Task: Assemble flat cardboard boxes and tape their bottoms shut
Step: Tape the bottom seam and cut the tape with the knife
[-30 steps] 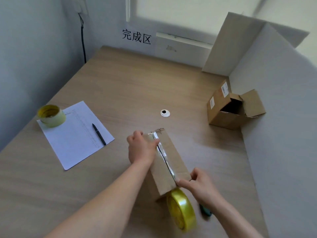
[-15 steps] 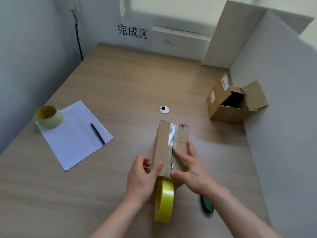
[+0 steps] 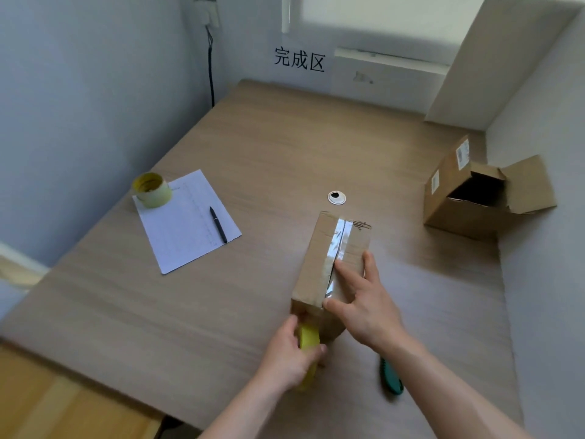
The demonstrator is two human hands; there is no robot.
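Box (image 3: pixel 319 264) front hidden, tape roll (image 3: pixel 308 339) half-covered by left hand (image 3: pixel 289 356)

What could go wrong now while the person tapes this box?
The tape looks wrinkled over the seam, so it may not seal flat. The left hand grips the roll below the edge of the box; a hard pull might shift the box from under the right hand, whose fingers only press on it.

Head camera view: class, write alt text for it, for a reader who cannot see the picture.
A person's right hand presses flat on the taped seam of a cardboard box on a wooden table, while the left hand grips a yellow tape roll at the box's near end. Farther right lies an open box; to the left, paper, pen and another tape roll.
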